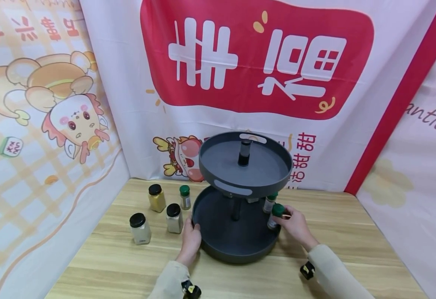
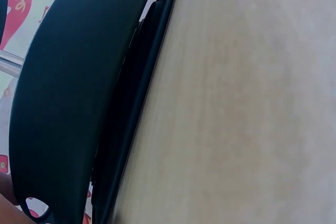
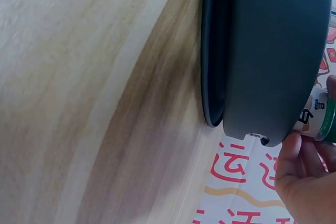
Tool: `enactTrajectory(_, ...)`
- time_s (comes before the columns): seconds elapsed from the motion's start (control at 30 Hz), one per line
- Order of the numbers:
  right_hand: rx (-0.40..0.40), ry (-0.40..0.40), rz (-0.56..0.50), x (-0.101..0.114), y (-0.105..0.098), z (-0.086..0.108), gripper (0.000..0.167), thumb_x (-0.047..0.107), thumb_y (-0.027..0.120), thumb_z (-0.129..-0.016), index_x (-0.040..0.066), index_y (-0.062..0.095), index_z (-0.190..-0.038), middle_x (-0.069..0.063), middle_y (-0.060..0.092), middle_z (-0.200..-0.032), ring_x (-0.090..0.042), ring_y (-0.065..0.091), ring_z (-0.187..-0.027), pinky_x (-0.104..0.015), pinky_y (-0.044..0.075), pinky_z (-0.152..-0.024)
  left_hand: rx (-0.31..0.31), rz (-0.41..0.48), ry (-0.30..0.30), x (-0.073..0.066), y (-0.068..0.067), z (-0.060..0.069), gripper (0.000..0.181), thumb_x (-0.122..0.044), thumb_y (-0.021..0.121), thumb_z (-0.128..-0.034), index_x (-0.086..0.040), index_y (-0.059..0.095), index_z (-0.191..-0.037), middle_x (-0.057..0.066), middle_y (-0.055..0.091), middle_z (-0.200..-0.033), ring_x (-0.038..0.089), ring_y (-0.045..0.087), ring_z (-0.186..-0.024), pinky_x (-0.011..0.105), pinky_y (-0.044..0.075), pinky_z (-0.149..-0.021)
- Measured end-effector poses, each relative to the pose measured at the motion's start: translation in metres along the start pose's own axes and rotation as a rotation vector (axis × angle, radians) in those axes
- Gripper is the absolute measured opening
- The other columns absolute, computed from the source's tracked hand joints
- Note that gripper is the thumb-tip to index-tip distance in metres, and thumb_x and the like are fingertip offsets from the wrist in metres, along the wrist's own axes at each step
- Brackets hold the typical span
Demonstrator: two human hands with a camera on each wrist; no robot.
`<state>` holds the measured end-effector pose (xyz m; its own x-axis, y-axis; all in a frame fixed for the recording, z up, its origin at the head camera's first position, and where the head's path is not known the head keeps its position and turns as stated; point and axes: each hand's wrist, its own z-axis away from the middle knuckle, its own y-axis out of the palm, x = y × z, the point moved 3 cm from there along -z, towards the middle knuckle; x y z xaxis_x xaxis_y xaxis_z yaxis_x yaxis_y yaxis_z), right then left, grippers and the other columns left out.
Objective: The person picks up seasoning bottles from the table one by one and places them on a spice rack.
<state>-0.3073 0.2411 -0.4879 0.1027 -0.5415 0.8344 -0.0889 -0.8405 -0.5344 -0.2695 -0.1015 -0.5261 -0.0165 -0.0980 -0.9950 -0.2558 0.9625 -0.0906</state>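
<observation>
A dark grey two-tier turntable (image 1: pixel 236 249) stands on the wooden table. My left hand (image 1: pixel 190 243) grips the left side of its lower tray, the thumb at the rim; in the left wrist view only part of that hand shows at the lower left corner. With my right hand (image 1: pixel 296 226) I hold a green-capped spice jar (image 1: pixel 273 223) at the right side of the lower tray. The right wrist view shows fingers around this labelled jar (image 3: pixel 314 115), just past the tray wall (image 3: pixel 273 56). Behind it, a second green-capped jar (image 1: pixel 269 203) stands in the lower tray.
Left of the turntable stand a yellow-filled jar (image 1: pixel 157 200), two pale-filled jars (image 1: pixel 174 222) with black lids, and a small green-capped jar (image 1: pixel 185 200). The upper tray (image 1: pixel 225 166) overhangs the lower one and partly hides things at its back. Printed cloth (image 1: pixel 120 83) hangs behind the table.
</observation>
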Motion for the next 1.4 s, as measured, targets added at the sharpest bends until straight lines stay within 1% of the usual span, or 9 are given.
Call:
enactTrajectory(0.2, -0.012, -0.005, -0.003, 0.001, 0.0, 0.0, 0.04, 0.014, 0.075, -0.081, 0.002, 0.061, -0.117, -0.016, 0.064, -0.109, -0.03, 0.06, -0.102, -0.041, 0.052, -0.086, -0.009, 0.002, 0.006, 0.002, 0.0, 0.0, 0.047, 0.004, 0.038, -0.0953, 0.012, 0.027, -0.14, 0.033, 0.029, -0.143, 0.044, 0.025, -0.134, 0.053, 0.019, -0.11)
enactTrajectory(0.53, 0.015, -0.024, -0.004, 0.003, 0.0, 0.002, 0.046, 0.013, 0.074, -0.082, 0.0, 0.056, -0.122, -0.019, 0.06, -0.115, -0.03, 0.058, -0.104, -0.037, 0.053, -0.083, 0.011, 0.019, -0.046, 0.002, -0.003, -0.001, 0.047, 0.001, 0.04, -0.095, 0.011, 0.029, -0.14, 0.033, 0.033, -0.141, 0.043, 0.032, -0.131, 0.052, 0.026, -0.108)
enactTrajectory(0.7, 0.03, -0.039, -0.014, 0.007, -0.002, 0.003, 0.051, 0.015, 0.074, -0.083, -0.001, 0.053, -0.126, -0.021, 0.057, -0.119, -0.032, 0.056, -0.109, -0.038, 0.052, -0.086, 0.019, 0.042, -0.045, -0.003, -0.005, 0.0, 0.05, 0.002, 0.042, -0.0936, 0.015, 0.026, -0.139, 0.036, 0.028, -0.142, 0.045, 0.029, -0.132, 0.052, 0.025, -0.108)
enactTrajectory(0.87, 0.059, -0.019, 0.02, 0.011, -0.005, 0.005, 0.058, 0.019, 0.074, -0.083, -0.001, 0.049, -0.13, -0.021, 0.055, -0.123, -0.033, 0.052, -0.113, -0.042, 0.05, -0.09, 0.003, -0.048, -0.034, -0.007, -0.01, 0.003, 0.053, -0.002, 0.048, -0.0923, 0.014, 0.029, -0.139, 0.036, 0.03, -0.141, 0.045, 0.031, -0.131, 0.052, 0.026, -0.108)
enactTrajectory(0.97, 0.062, -0.029, 0.056, 0.013, -0.009, 0.006, 0.063, 0.023, 0.073, -0.083, -0.004, 0.045, -0.133, -0.024, 0.052, -0.126, -0.036, 0.05, -0.116, -0.046, 0.047, -0.092, 0.004, -0.1, -0.021, -0.009, -0.014, 0.005, 0.053, -0.004, 0.051, -0.0922, 0.012, 0.032, -0.139, 0.035, 0.034, -0.14, 0.044, 0.033, -0.13, 0.052, 0.027, -0.107)
enactTrajectory(1.13, 0.051, -0.038, 0.135, 0.013, -0.015, 0.007, 0.071, 0.03, 0.07, -0.086, -0.008, 0.039, -0.136, -0.029, 0.045, -0.133, -0.04, 0.044, -0.12, -0.051, 0.044, -0.094, 0.057, -0.126, 0.001, -0.012, -0.018, 0.01, 0.051, -0.005, 0.05, -0.0932, 0.009, 0.034, -0.14, 0.032, 0.033, -0.142, 0.044, 0.032, -0.131, 0.054, 0.026, -0.107)
enactTrajectory(1.23, 0.044, -0.047, 0.148, 0.016, -0.018, 0.009, 0.07, 0.031, 0.069, -0.087, -0.008, 0.039, -0.136, -0.029, 0.045, -0.134, -0.04, 0.044, -0.121, -0.051, 0.043, -0.095, 0.095, -0.142, 0.012, -0.012, -0.023, 0.012, 0.05, -0.006, 0.049, -0.095, 0.009, 0.033, -0.14, 0.031, 0.033, -0.142, 0.043, 0.032, -0.131, 0.054, 0.028, -0.106)
enactTrajectory(1.33, 0.033, -0.063, 0.152, 0.02, -0.021, 0.01, 0.068, 0.031, 0.068, -0.087, -0.008, 0.04, -0.135, -0.028, 0.045, -0.134, -0.04, 0.044, -0.121, -0.051, 0.042, -0.096, 0.106, -0.163, 0.036, -0.011, -0.028, 0.014, 0.048, -0.006, 0.048, -0.0956, 0.01, 0.035, -0.139, 0.031, 0.037, -0.139, 0.043, 0.038, -0.128, 0.052, 0.032, -0.104)
enactTrajectory(1.4, 0.021, -0.073, 0.15, 0.024, -0.024, 0.01, 0.067, 0.031, 0.067, -0.088, -0.008, 0.041, -0.135, -0.028, 0.045, -0.134, -0.041, 0.043, -0.122, -0.052, 0.041, -0.097, 0.105, -0.183, 0.067, -0.012, -0.032, 0.014, 0.046, -0.005, 0.049, -0.0951, 0.012, 0.036, -0.136, 0.032, 0.041, -0.135, 0.044, 0.042, -0.124, 0.052, 0.035, -0.102)
